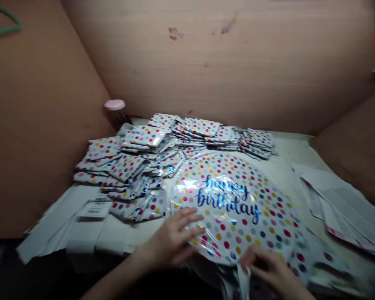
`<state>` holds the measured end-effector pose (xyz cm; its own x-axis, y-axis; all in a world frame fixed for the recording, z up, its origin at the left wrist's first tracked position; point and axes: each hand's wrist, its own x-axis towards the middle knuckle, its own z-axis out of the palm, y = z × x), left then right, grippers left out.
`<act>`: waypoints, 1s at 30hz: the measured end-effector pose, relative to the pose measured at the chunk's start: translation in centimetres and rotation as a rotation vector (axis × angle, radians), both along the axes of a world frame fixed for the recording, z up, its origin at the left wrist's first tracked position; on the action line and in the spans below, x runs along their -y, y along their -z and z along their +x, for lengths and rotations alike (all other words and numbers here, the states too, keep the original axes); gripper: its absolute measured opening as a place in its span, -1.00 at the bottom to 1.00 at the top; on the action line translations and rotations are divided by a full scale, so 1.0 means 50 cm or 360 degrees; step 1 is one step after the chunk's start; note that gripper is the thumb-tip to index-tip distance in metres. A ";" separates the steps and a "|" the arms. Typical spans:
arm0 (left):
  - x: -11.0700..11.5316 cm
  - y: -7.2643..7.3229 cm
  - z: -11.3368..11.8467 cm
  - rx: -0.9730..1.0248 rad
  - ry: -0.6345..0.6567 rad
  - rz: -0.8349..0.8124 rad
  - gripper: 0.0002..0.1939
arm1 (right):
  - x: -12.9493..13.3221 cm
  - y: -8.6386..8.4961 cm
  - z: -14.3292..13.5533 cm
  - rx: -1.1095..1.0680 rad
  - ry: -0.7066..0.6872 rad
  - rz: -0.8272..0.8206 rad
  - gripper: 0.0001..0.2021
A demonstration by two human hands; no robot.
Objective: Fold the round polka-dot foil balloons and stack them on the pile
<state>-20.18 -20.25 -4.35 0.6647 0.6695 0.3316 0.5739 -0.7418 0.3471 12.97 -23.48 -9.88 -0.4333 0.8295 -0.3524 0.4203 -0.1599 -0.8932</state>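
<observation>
A round, flat foil balloon with coloured dots and blue "happy birthday" lettering lies on the table, its surface shiny and slightly wrinkled. My left hand rests at the balloon's lower left edge, fingers apart and pointing right. At the bottom edge my right hand pinches the balloon's white tail between thumb and fingers. More dotted foil shows beneath the balloon's lower right side and hangs over the table's front edge.
Folded dotted foil packets stand in several piles behind and left of the balloon. A pink-lidded jar is at the back left. White sheets with a label lie front left, papers at right. Wooden panels enclose the table.
</observation>
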 end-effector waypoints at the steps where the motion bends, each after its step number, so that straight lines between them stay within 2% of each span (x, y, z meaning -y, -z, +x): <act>1: 0.027 0.020 0.039 -0.0124 0.0135 -0.0045 -0.40 | -0.020 -0.014 0.004 -0.0088 0.0035 -0.0239 -0.65; 3: 0.062 0.063 0.088 -0.0296 0.0174 -0.0031 -0.16 | -0.068 -0.034 0.009 -0.0195 0.0103 -0.0492 -0.60; 4: 0.070 0.084 0.100 -0.0337 0.0117 0.0004 -0.09 | -0.096 -0.040 0.010 -0.0203 0.0132 -0.0488 -0.60; 6: 0.075 0.117 0.107 -0.0381 0.0034 0.0054 -0.03 | -0.159 -0.044 0.009 -0.0006 0.0171 -0.0217 -0.63; 9: 0.076 0.141 0.099 -0.0455 0.0076 -0.0011 -0.01 | -0.272 -0.036 -0.003 0.0537 0.0271 0.0324 -0.73; 12: 0.086 0.145 0.090 -0.0433 0.0126 -0.0119 -0.08 | -0.393 -0.029 -0.017 0.0810 0.0429 0.0536 -0.82; 15: 0.082 0.130 0.084 -0.0178 0.0059 -0.0113 -0.15 | -0.492 -0.027 -0.027 0.1006 0.0494 0.0630 -0.88; 18: 0.016 0.088 0.094 0.0069 -0.0141 -0.0050 -0.28 | -0.547 -0.030 -0.041 0.1121 0.0463 0.0646 -0.89; 20: -0.063 0.061 0.118 -0.0019 -0.0240 -0.0071 -0.44 | -0.554 -0.040 -0.055 0.1165 0.0446 0.0687 -0.87; 21: -0.107 0.054 0.134 -0.0136 -0.0227 -0.0105 -0.47 | -0.548 -0.047 -0.063 0.1182 0.0450 0.0736 -0.85; 23: -0.185 0.060 0.166 -0.0390 -0.0210 -0.0197 -0.40 | -0.516 -0.063 -0.075 0.1201 0.0458 0.0889 -0.75; 25: -0.236 0.083 0.187 -0.0565 -0.0263 -0.0296 -0.28 | -0.462 -0.075 -0.071 0.1182 0.0381 0.1048 -0.69; 27: -0.258 0.108 0.192 -0.0636 -0.0312 -0.0355 -0.22 | -0.397 -0.072 -0.044 0.1101 0.0095 0.1158 -0.67; 28: -0.262 0.117 0.189 -0.0642 -0.0312 -0.0367 -0.21 | -0.365 -0.065 -0.022 0.1017 -0.0213 0.1208 -0.65; 29: -0.263 0.123 0.183 -0.0639 -0.0304 -0.0373 -0.21 | -0.337 -0.055 0.005 0.0967 -0.0423 0.1220 -0.55; 30: -0.263 0.125 0.176 -0.0632 -0.0296 -0.0379 -0.21 | -0.313 -0.044 0.035 0.0973 -0.0530 0.1183 -0.42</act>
